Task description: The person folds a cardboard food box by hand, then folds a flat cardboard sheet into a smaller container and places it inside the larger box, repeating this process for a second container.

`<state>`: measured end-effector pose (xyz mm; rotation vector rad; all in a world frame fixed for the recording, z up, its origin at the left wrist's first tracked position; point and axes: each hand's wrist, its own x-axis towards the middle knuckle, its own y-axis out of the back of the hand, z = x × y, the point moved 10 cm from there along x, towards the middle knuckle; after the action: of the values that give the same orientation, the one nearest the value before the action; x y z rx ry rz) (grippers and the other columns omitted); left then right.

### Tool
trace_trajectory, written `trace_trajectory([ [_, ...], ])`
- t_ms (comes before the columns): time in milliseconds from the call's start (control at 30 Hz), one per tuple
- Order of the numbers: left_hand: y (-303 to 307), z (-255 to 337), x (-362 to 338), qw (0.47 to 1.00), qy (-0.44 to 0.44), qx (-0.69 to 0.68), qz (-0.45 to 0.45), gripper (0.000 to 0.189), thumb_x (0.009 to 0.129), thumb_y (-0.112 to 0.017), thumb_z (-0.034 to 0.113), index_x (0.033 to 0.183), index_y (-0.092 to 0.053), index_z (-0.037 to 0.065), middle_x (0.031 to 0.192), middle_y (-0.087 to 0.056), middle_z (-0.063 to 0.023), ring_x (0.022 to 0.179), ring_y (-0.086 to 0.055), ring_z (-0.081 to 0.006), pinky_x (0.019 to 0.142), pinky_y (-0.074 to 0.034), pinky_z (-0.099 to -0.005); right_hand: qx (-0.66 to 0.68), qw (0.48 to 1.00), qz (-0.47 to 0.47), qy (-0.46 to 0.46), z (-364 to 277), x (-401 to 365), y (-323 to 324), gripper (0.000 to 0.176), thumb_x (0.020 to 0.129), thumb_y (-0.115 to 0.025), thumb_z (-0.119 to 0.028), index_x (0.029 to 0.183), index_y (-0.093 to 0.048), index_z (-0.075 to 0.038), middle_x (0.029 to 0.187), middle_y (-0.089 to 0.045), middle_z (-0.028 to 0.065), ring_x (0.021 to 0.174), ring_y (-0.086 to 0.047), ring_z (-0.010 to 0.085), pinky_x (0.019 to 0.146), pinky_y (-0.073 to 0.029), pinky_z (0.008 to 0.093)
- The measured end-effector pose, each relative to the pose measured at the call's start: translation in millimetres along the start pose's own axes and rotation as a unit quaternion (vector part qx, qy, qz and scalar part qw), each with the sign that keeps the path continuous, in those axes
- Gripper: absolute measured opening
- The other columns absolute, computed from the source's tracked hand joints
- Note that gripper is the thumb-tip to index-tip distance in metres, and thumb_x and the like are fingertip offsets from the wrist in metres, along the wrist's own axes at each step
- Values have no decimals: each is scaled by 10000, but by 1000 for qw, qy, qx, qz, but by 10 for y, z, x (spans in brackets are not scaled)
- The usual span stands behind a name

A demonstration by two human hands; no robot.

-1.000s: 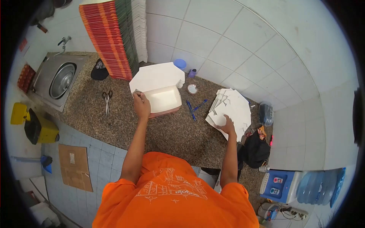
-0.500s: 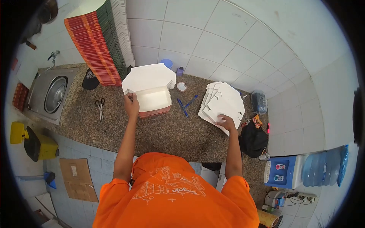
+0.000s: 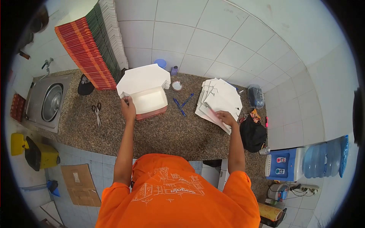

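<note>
A small stack of folded cartons with a white inside and reddish outer walls, the top one being an open carton [image 3: 149, 100], sits on the counter with its lid raised toward the wall. My left hand [image 3: 128, 108] pinches the carton's left corner, near the lid fold. To the right lies a pile of flat carton blanks [image 3: 207, 89], white side up and slightly fanned. My right hand [image 3: 227, 118] has its fingers closed on the near edge of the top carton blank [image 3: 226, 102]. That edge is raised, and a reddish underside shows.
A tall leaning stack of red and green cartons [image 3: 89, 47] stands by the wall. Scissors [image 3: 97, 113], blue pens [image 3: 182, 104] and a tape roll [image 3: 177, 86] lie on the granite counter [image 3: 163, 133]. A black bag [image 3: 253, 133] sits at right, a sink [image 3: 51, 102] at left.
My right hand has gone from resting on the pile to lifting the top blank's near edge. My left hand stays at the carton's corner. The whole view has shifted slightly.
</note>
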<state>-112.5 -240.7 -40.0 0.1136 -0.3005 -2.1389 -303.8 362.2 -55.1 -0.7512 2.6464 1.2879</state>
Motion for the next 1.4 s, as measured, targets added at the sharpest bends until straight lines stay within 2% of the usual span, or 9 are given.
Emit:
trace_trajectory([
  [267,397,1115,-651,976,-207,-25,66,302,990,-642,211,1186,-563,-5,1140,-654,-167,1051,-628,-284,941,-478,-439,7,727,681,88,-1006,-1515,1274,158,964,-608,-59,1068,-714,-6,956,-739,183,869,-709,362,765,-545,413],
  [467,-1026,1376,-1915,721,242,-390,-519,537,1014,-642,367,1418,-539,28,1311,-650,-152,1222,-627,-253,1013,-523,-433,-104,843,469,243,-2331,-2007,-178,186,926,-622,3,1080,-717,-42,1101,-742,152,1032,-698,333,957,-508,463],
  [667,-1609,384,-2331,750,259,-189,-579,515,960,-695,185,1402,-547,-35,1309,-664,-155,1159,-662,-246,987,-536,-386,-93,911,286,281,-2279,-2190,-995,329,875,-748,-109,1196,-693,-58,1286,-681,201,1270,-585,361,1070,-446,459],
  [767,-1489,506,-2500,741,209,-163,-617,472,950,-693,159,1371,-584,-24,1264,-687,-146,1122,-672,-250,985,-533,-374,245,851,451,-108,-690,-2221,-808,484,966,-714,-183,1356,-550,53,1265,-678,187,1246,-582,293,1080,-430,429],
  [900,-1572,843,-2607,736,162,-90,-651,699,890,-784,301,1435,-510,-41,1413,-589,-197,1313,-556,-287,1114,-425,-417,421,841,325,-95,-903,-2304,-522,430,988,-690,-171,1336,-566,48,1212,-690,124,1121,-620,181,1032,-458,361],
  [967,-1390,1346,-2204,931,-175,48,-315,1010,860,-823,416,1582,-262,-12,1554,-425,-239,1422,-444,-336,1188,-344,-451,395,833,383,-59,-1389,-2422,-159,418,993,-686,-170,1333,-570,44,1201,-693,107,1085,-624,147,1011,-467,343],
  [1067,-1761,1783,-3056,759,8,-202,-619,1173,837,-820,515,1613,-131,-32,1602,-317,-298,1494,-340,-365,1235,-253,-458,180,960,215,-20,-2108,-2173,-401,616,922,-751,-141,1461,-490,6,1434,-576,180,1315,-553,242,1089,-422,365],
  [1233,-1873,2011,-2711,819,70,-206,-531,534,963,-740,280,1337,-583,-68,1247,-674,-173,1134,-656,-246,977,-519,-352,-239,936,248,73,-2962,-2233,-330,684,882,-746,-143,1486,-459,-2,1592,-373,291,1470,-401,421,1163,-364,454],
  [1400,-2003,2016,-2949,706,278,-364,-540,332,977,-730,223,1204,-663,-10,1106,-712,-78,988,-696,-168,880,-585,-341,375,842,366,125,-2213,-2313,-227,596,1051,-579,-269,1540,-375,5,1586,-400,185,1430,-454,306,1167,-369,417],
])
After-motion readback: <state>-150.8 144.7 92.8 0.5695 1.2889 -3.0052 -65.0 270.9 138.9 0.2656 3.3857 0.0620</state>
